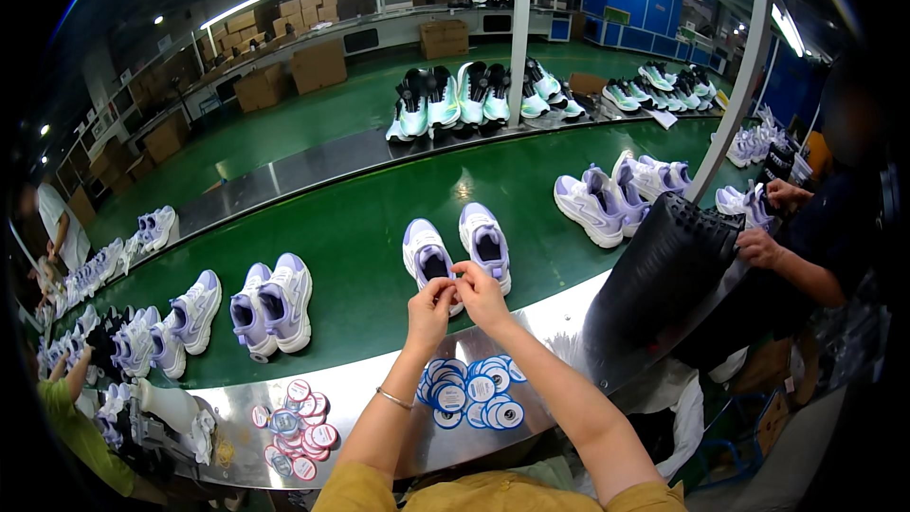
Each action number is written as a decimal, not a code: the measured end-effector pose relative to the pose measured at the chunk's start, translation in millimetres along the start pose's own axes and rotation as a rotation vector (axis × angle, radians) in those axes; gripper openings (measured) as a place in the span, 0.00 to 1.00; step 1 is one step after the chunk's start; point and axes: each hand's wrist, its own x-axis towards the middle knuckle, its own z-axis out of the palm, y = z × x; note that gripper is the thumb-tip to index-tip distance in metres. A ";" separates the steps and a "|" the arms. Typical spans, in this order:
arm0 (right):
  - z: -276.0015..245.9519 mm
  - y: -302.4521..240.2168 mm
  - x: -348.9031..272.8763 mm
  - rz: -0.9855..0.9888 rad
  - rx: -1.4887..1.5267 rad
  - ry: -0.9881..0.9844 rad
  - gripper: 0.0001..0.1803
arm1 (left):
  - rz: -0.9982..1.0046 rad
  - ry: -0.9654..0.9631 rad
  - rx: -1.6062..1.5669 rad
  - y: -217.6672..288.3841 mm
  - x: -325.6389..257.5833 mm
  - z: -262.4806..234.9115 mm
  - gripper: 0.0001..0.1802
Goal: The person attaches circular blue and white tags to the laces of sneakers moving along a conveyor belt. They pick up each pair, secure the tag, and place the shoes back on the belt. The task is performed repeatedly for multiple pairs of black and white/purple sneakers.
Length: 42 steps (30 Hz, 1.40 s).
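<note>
A pair of white and lilac sneakers stands on the green belt right in front of me, the left shoe (pixel 424 251) and the right shoe (pixel 485 241) pointing away. My left hand (pixel 431 311) and my right hand (pixel 479 294) meet fingertip to fingertip just over the heel of the left shoe, pinching something very small between them; what it is cannot be made out. Below my hands, a pile of round blue and white tags (pixel 471 393) lies on the steel ledge.
More lilac sneakers (pixel 270 303) stand to the left on the belt (pixel 360 228), others (pixel 607 199) to the right. Round red and white tags (pixel 296 427) lie lower left. A person at right holds a black bag (pixel 664 275). Teal sneakers (pixel 445 100) stand farther back.
</note>
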 end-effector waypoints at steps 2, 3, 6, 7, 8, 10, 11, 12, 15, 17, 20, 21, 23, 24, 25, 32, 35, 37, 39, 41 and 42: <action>-1.1 3.0 1.4 -0.028 0.014 0.001 0.10 | 0.073 -0.018 0.135 -6.2 3.1 -3.6 0.05; -1.8 4.1 0.9 0.023 0.077 -0.015 0.09 | 0.072 -0.018 0.135 -9.1 2.7 -4.3 0.05; -6.6 0.1 0.4 0.152 0.202 -0.018 0.07 | 0.036 0.012 0.141 -10.6 2.7 -5.7 0.04; -9.0 -0.7 0.0 0.231 0.264 0.003 0.06 | -0.031 0.022 0.053 -8.4 2.4 -6.0 0.04; -10.6 1.7 0.0 0.231 0.264 0.000 0.06 | -0.097 0.031 -0.035 -6.8 2.2 -6.3 0.04; -11.5 6.3 -0.4 0.275 0.227 -0.034 0.06 | -0.098 0.041 -0.057 -6.2 1.5 -6.9 0.04; -9.5 6.3 -0.8 0.276 0.227 -0.036 0.06 | -0.101 0.049 -0.079 -6.3 1.0 -7.3 0.04; -6.2 5.8 -1.1 0.271 0.293 -0.054 0.06 | -0.102 0.050 -0.079 -6.9 0.7 -8.0 0.04; -1.7 6.6 -0.5 0.231 0.341 -0.101 0.07 | -0.103 0.054 -0.065 -9.8 0.2 -11.7 0.04; -1.1 10.5 1.7 0.196 0.319 -0.128 0.09 | -0.107 0.037 -0.070 -11.7 1.1 -11.9 0.04; 0.8 12.8 2.1 0.143 0.329 -0.107 0.06 | -0.027 0.093 0.089 -10.3 0.7 -14.9 0.04; 0.9 12.8 2.7 0.157 0.320 -0.095 0.06 | -0.028 0.094 0.088 -10.8 0.8 -16.1 0.04; 2.4 11.6 3.5 0.171 0.311 -0.084 0.05 | 0.056 0.128 0.169 -10.0 1.0 -19.2 0.03; 3.2 11.0 3.9 0.163 0.316 -0.086 0.05 | 0.055 0.129 0.169 -8.9 0.0 -20.2 0.03; 3.9 10.5 4.7 0.153 0.321 -0.088 0.05 | 0.100 0.132 0.216 -4.8 -1.1 -20.9 0.03; 6.6 13.2 7.9 0.092 0.217 -0.097 0.04 | 0.202 0.134 0.329 6.2 -3.8 -19.5 0.03; 9.9 15.1 8.2 0.045 0.127 -0.118 0.04 | 0.206 0.135 0.329 9.5 -5.5 -21.5 0.02; 9.5 14.2 7.3 0.071 0.122 -0.135 0.04 | 0.210 0.114 0.294 1.3 -5.9 -24.6 0.04; 7.3 11.2 6.9 0.120 0.162 -0.156 0.05 | 0.133 0.091 0.133 -3.8 -6.6 -24.5 0.09; 4.6 14.0 6.1 0.144 0.197 -0.185 0.05 | 0.048 0.050 0.104 -6.4 -6.0 -27.0 0.12; 3.4 15.5 5.3 0.167 0.236 -0.224 0.05 | 0.043 0.033 0.093 -7.0 -5.8 -27.2 0.13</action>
